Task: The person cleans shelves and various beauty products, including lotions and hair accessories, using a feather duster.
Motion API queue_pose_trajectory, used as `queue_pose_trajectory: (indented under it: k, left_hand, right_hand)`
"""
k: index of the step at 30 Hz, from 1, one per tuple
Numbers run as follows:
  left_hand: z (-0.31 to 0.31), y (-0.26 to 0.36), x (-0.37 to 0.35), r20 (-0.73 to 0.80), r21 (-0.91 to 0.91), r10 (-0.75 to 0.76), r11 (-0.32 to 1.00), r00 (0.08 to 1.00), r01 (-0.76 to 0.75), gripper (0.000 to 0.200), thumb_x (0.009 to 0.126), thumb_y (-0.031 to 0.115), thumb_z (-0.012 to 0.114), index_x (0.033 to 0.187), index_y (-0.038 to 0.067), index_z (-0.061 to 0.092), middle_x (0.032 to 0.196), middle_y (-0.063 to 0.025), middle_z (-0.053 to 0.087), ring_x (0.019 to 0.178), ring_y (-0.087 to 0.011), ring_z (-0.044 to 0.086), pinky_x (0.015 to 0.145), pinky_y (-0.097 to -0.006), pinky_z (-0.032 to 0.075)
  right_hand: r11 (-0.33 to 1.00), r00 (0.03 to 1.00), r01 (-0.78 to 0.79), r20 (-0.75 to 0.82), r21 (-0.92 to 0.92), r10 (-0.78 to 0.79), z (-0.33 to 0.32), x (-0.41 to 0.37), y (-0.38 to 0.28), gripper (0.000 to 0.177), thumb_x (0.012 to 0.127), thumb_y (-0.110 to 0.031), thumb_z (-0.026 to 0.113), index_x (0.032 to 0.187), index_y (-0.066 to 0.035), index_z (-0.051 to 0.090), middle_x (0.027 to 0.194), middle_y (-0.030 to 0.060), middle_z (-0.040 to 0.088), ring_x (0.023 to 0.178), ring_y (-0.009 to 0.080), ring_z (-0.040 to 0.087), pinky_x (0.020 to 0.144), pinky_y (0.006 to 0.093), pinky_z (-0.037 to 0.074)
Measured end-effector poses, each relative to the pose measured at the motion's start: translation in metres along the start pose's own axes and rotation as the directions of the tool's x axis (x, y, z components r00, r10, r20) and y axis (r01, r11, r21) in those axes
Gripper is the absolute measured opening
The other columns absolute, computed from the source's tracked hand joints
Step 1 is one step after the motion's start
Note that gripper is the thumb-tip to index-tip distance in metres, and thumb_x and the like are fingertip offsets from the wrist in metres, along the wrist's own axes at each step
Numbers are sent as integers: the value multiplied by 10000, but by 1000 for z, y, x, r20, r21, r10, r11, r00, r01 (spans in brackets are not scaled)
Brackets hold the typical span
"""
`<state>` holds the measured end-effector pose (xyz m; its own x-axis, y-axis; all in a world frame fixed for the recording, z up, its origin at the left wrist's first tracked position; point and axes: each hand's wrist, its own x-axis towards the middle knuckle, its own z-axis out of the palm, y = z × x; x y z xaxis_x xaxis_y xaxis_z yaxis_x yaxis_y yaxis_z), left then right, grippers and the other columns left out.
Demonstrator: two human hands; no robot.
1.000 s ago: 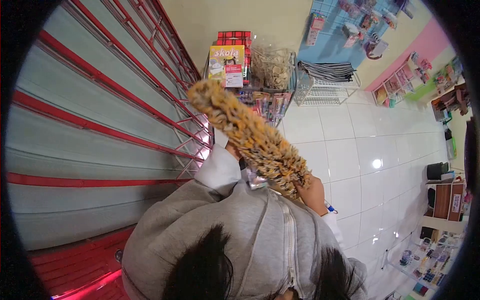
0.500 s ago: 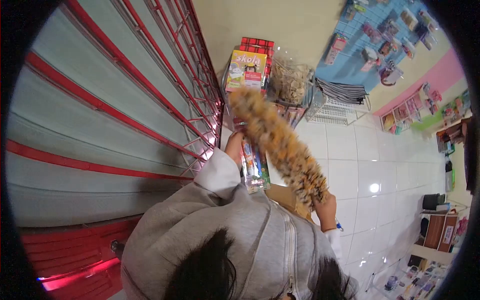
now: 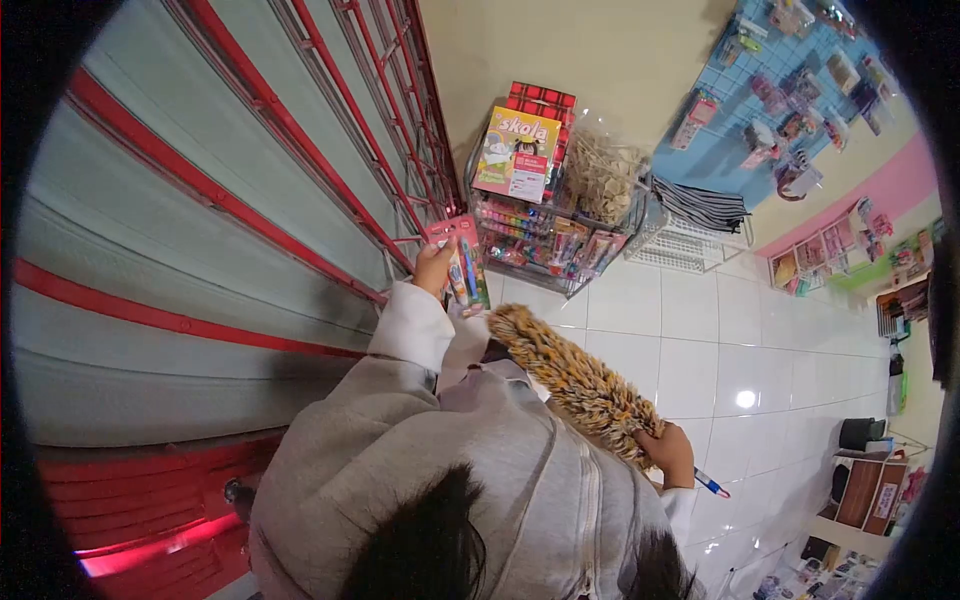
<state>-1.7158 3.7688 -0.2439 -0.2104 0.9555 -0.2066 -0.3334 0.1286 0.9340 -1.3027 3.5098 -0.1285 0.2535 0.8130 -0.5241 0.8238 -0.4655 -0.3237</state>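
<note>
Clamping fluffy duster [image 3: 575, 375] in right grip [image 3: 672, 455], lengthwise away toward left grip [image 3: 435, 268]; pinching blister pack [image 3: 467, 262] there, nearer wire rack [image 3: 560, 245].

Fluffy orange-brown duster [image 3: 575, 378]: gripped at its base by right hand [image 3: 672, 455], lying diagonally, tip pointing up-left. Pink blister pack [image 3: 462, 262]: upright, pinched in raised left hand [image 3: 433, 270].

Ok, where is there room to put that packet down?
The white tile floor is bare between the wire rack, the white basket and the duster in the right hand. The rack is crammed with goods, and the basket holds a dark stack. The left hand holds the packet by the shutter.
</note>
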Motion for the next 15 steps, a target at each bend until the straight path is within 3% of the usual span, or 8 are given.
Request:
queue_pose_trajectory:
  k: [2,3,6,7,10,11,13,15]
  left_hand:
    - [-11,-13,9,63,83,-79,994,995,73,281,904,234,611,1102,49,535,932,-76,654,791,-168,639,705,-309,509]
    - [0,-9,3,-7,21,1,1000,1000,-1,214,894,231,623,954,29,587,773,-51,638,611,-149,608,538,-284,477]
    - [-12,-45,27,9,-90,-101,991,995,101,245,880,240,640,1000,38,571,809,-56,639,637,-147,611,562,-283,482]
    - [-25,-69,45,66,-32,-87,996,994,89,338,871,258,648,1085,30,517,852,-68,625,703,-160,604,626,-286,480]
    - [-10,-81,48,-234,154,-26,986,972,63,454,868,278,645,1170,21,426,938,-99,603,790,-186,586,693,-306,469]
    - [-2,-70,40,-244,256,12,965,970,53,532,854,301,650,1214,33,364,1001,-133,569,863,-219,558,735,-323,456]
    - [-4,-78,48,-261,530,179,848,949,-14,506,852,292,645,1210,62,373,1024,-155,553,874,-245,568,744,-348,463]
    - [-3,-98,67,-233,767,312,642,921,-23,466,853,271,627,1219,114,387,1042,-178,534,888,-291,586,760,-403,472]
  right_hand:
    - [990,996,-87,-6,-115,87,-1,5,5,435,748,-444,646,864,-26,681,800,227,651,771,391,630,685,459,493]
    - [987,994,-113,-21,-115,111,1,7,13,472,765,-463,633,856,0,667,810,231,650,795,397,629,703,470,493]
    - [975,979,-197,-70,-107,190,1,13,26,498,795,-457,607,903,27,660,814,265,641,810,416,626,726,467,485]
    - [979,984,-171,-66,-113,165,0,14,28,510,814,-462,590,917,33,657,829,270,640,826,429,619,737,468,482]
    - [971,973,-218,-99,-95,209,0,16,26,524,814,-467,592,912,44,654,832,276,639,834,437,614,743,467,482]
    - [972,974,-220,-79,-86,213,0,16,24,526,813,-466,594,908,48,653,827,276,639,827,431,619,738,465,483]
    - [975,976,-214,-50,-60,211,-5,20,13,530,813,-464,597,900,56,651,819,276,640,813,420,627,728,460,486]
    - [977,977,-209,-49,-44,207,0,25,12,531,810,-463,602,893,59,651,808,270,644,795,403,637,716,453,490]
